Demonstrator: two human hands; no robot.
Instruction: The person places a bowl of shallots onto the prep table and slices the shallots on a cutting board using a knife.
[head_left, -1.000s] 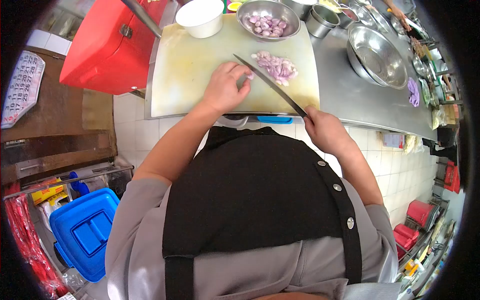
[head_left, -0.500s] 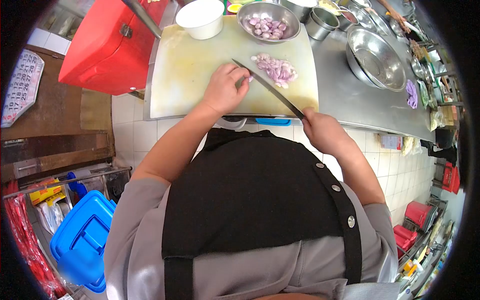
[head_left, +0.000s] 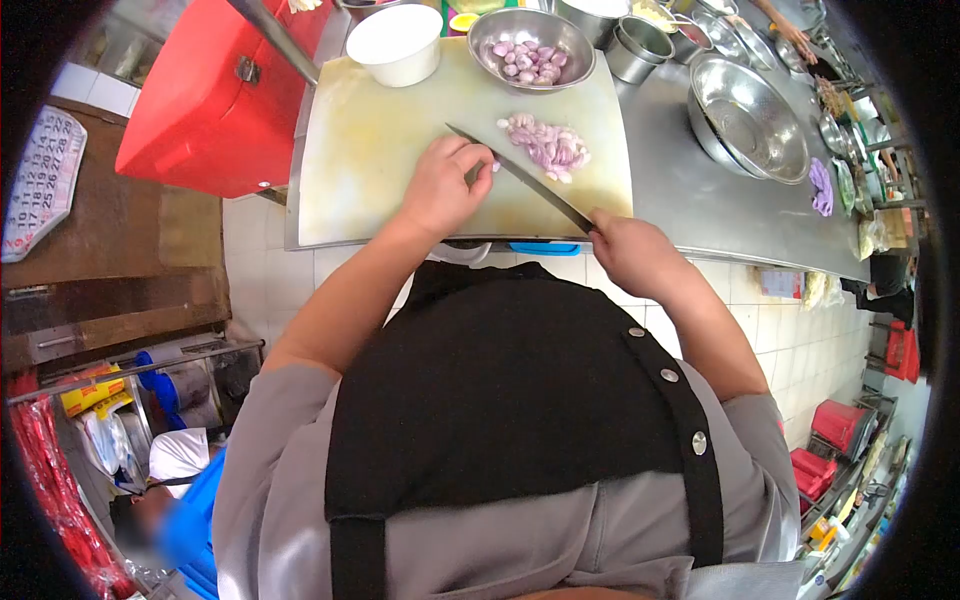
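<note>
L hand (head_left: 446, 188) was nr ctr of the white cutting board (head_left: 365, 150), fingertips pinched tog. on a small shallot (head_left: 496, 166), mostly hidden by the fingers. R hand (head_left: 632, 255) was clamped on the handle of a long knife (head_left: 532, 186); blade ran diag., tip up & to the L, just beside the L fingertips. Couldn't tell if the edge touched the board. Pile of shallot pieces (head_left: 548, 146) lay on the board just beyond the blade. Behind it, steel bowl (head_left: 488, 48) w/ whole shallots (head_left: 528, 64) stood at the board's far edge, white tub (head_left: 400, 68) to its L. Board sat on a steel counter (head_left: 680, 205); strainer (head_left: 750, 115) & purple cloth (head_left: 821, 188) were further R.
</note>
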